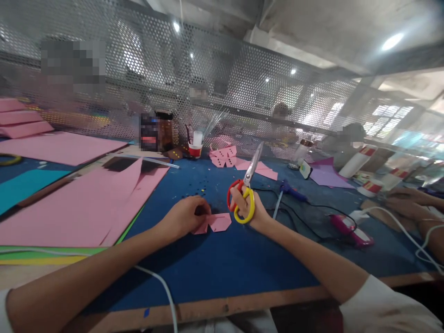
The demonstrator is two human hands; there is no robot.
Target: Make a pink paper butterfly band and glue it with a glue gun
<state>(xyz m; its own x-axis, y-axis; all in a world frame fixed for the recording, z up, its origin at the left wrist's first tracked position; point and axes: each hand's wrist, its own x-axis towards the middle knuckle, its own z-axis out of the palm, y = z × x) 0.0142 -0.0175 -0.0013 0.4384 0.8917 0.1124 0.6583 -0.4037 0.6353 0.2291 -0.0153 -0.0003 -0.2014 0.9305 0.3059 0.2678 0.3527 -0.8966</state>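
A small pink paper cutout (220, 222), shaped like a butterfly, is on the blue table top in front of me. My left hand (192, 213) has its curled fingers on the cutout's left part, hiding some of it. Just to the right, my right hand (247, 206) grips a pair of scissors (250, 175) with one red and one yellow handle loop. Their silver blades are together and point up and away from me. Farther back lie a pink butterfly with dark dots (224, 156) and a pink paper strip (258, 167).
Large pink sheets (69, 203) cover the left side. On the right are a blue glue gun (293, 190) with its cord, a pink power strip (354, 231) and another person's hands (402, 203). A perforated metal screen (236, 78) stands behind a cup of sticks (195, 149).
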